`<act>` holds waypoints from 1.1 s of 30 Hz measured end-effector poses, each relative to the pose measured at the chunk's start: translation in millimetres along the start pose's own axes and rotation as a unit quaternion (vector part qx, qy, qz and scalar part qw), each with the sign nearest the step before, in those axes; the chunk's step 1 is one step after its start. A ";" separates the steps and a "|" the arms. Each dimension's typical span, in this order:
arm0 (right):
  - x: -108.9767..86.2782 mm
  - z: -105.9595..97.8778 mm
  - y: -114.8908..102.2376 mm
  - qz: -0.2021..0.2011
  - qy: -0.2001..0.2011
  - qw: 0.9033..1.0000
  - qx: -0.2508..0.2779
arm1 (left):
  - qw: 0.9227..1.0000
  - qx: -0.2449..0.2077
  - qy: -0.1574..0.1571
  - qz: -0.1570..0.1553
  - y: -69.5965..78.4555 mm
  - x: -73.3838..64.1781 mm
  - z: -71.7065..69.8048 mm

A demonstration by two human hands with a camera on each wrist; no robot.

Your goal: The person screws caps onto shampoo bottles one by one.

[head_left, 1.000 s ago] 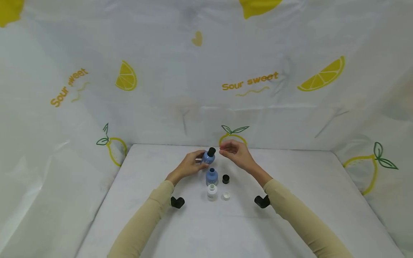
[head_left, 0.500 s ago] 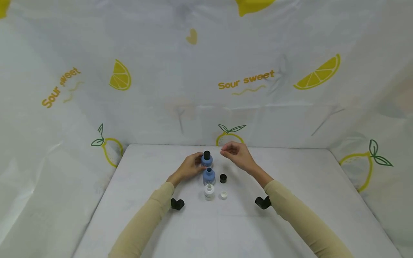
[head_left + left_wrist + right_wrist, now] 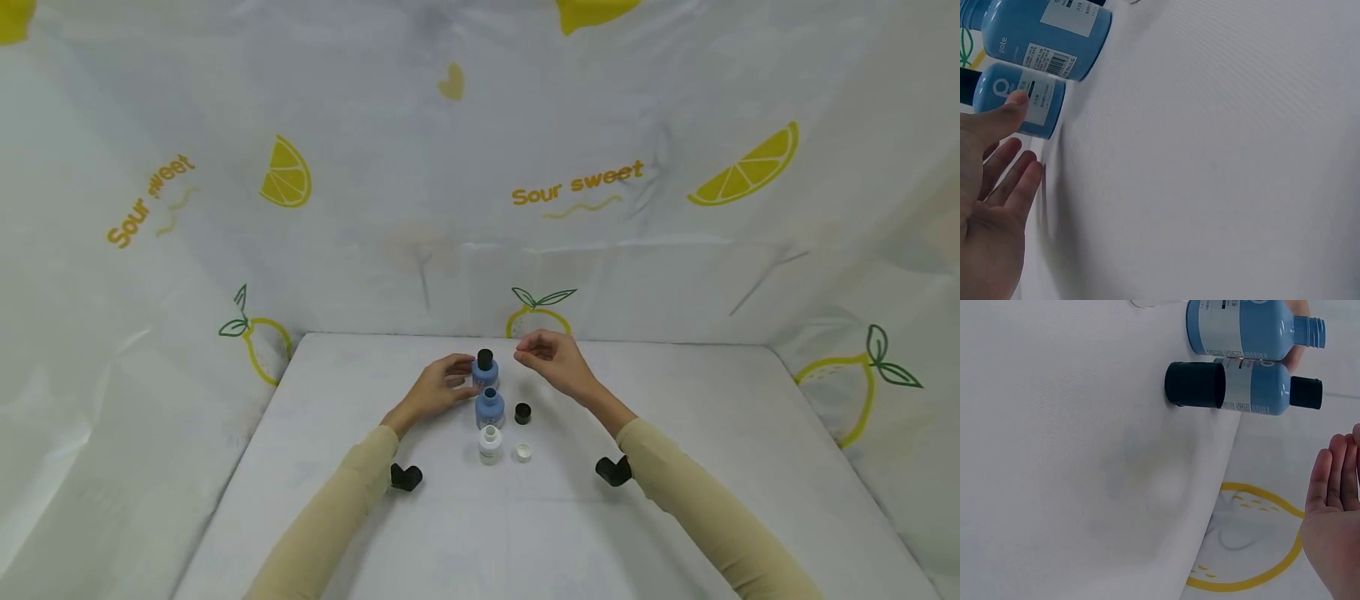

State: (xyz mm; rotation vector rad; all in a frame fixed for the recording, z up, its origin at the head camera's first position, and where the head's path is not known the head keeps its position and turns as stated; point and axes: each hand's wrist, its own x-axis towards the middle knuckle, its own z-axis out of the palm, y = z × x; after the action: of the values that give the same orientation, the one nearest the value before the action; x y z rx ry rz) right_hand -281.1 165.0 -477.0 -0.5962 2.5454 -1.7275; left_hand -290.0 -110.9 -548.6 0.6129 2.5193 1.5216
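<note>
A blue bottle with a black cap (image 3: 486,374) stands upright at the back of a short row. Beside it is my left hand (image 3: 437,388), its fingers parted and loose; in the left wrist view the thumb (image 3: 1011,114) overlaps the bottle's label, while the other fingers are clear of it. In front stands a second blue bottle (image 3: 490,412), open-necked, then a small white bottle (image 3: 491,448), also uncapped. My right hand (image 3: 553,362) hovers to the right of the capped bottle, fingers loosely bent and holding nothing.
A loose black cap (image 3: 522,413) lies right of the uncapped blue bottle, and a white cap (image 3: 523,453) right of the white one. Black devices (image 3: 615,472) sit by both sleeves. A lemon-printed white sheet (image 3: 480,208) rises behind the white table (image 3: 525,542).
The tilted capped blue bottle was lowered from my left hand to stand upright behind the other blue bottle. My left fingers then loosened from it. The right hand hardly moved.
</note>
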 end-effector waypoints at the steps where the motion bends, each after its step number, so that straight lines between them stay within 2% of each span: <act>1: -0.5 -0.4 0.7 0.001 -0.001 1.000 -0.003 | 1.000 -0.003 0.001 -0.002 -1.1 -2.4 -1.2; 5: -1.6 -1.3 4.7 0.005 -0.003 1.000 -0.011 | 1.000 -0.012 0.000 -0.005 -4.3 -13.6 -5.3; 10: -2.6 -1.1 7.3 0.009 0.000 1.000 -0.009 | 1.000 -0.023 -0.017 -0.003 -3.9 -29.4 -6.9; 18: -6.7 0.7 8.6 0.011 -0.007 1.000 -0.007 | 0.998 -0.019 -0.054 0.029 -5.5 -48.1 0.9; 26: -14.0 1.0 16.4 0.036 -0.011 0.999 -0.006 | 0.996 -0.011 -0.067 0.056 -4.4 -47.6 14.4; 33: -24.1 2.6 28.9 0.071 -0.030 0.997 -0.021 | 0.997 -0.002 -0.065 0.044 -3.9 -42.7 24.9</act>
State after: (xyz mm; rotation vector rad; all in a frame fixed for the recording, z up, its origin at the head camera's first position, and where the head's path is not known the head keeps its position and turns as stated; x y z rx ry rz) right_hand -267.0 179.5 -508.8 -0.4486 2.5197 -1.5905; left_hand -244.3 -109.6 -567.9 0.8055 2.4213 1.4639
